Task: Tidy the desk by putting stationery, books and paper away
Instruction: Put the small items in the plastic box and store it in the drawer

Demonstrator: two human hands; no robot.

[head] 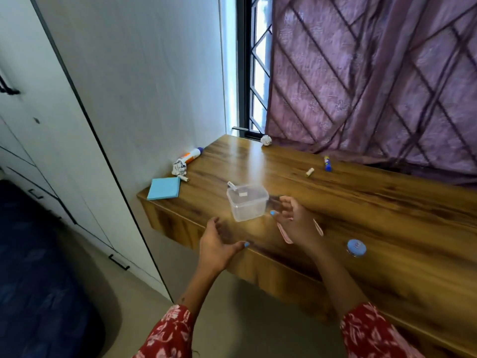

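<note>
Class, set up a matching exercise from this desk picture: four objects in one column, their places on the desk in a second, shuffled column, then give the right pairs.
Objects
1. clear plastic box
2. light blue square paper pad
3. round blue lidded tin
4. crumpled white paper ball

Places
A. far edge, by the purple curtain
B. left front corner of the wooden desk
C. near the front edge, right of the right hand
D. just beyond both hands, with the left hand nearer the edge

Pairs: 1-D, 2-B, 3-C, 4-A
</note>
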